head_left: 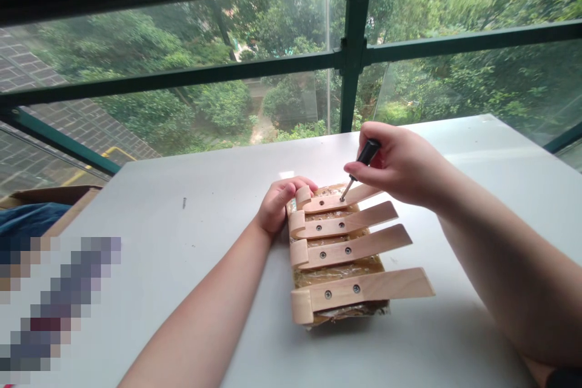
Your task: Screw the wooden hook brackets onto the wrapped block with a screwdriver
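Note:
My right hand (400,163) grips a screwdriver (369,150) by its black handle. The shaft slants down and its tip meets a screw on the farthest wooden strip (334,201). Several such pale strips, each with a hooked left end, lie across a brown block (341,276) wrapped in clear tape. The nearest strip (373,289) and the middle ones show two screw heads each. The far strip has a dark hole or screw left of the tip; I cannot tell which. My left hand (279,200) is closed around the block's far left corner, some fingers hidden behind it.
All this rests on a white table (218,254). A small screw-like piece (184,202) lies at its left. A cardboard box (75,209) with blue cloth stands beyond the left edge. Green-framed windows (354,60) rise behind the far edge. A blurred-out patch covers the lower left.

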Tool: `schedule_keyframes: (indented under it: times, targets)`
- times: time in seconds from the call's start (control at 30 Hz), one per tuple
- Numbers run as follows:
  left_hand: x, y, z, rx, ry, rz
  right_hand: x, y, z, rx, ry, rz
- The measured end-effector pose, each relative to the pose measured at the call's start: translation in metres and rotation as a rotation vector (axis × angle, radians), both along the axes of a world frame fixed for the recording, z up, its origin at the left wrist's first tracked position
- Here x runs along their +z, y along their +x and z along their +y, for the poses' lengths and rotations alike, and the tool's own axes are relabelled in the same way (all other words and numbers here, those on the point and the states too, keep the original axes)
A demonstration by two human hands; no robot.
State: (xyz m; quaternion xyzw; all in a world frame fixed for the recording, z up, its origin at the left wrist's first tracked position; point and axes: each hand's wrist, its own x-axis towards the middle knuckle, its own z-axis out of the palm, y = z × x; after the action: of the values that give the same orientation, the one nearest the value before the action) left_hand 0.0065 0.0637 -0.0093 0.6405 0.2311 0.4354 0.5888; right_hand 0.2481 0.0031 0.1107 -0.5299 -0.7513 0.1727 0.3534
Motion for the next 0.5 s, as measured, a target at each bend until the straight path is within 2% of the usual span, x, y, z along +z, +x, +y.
schedule_keyframes:
  times: [0.2, 0.37, 0.43, 0.5]
  targets:
    - [-0.001, -0.001, 0.001, -0.022, -0.005, -0.012, -0.004, -0.006, 0.000, 0.241, 0.022, 0.160]
    - [-0.004, -0.002, 0.002, -0.027, -0.020, -0.011, 0.004, 0.005, -0.005, 0.410, -0.047, 0.065]
    - [-0.005, -0.002, 0.002, -0.030, -0.041, -0.013, 0.007, 0.008, -0.008, 0.433, -0.094, 0.050]
    - [-0.005, -0.002, 0.002, -0.027, -0.053, -0.014, 0.009, 0.010, -0.009, 0.398, -0.111, 0.039]
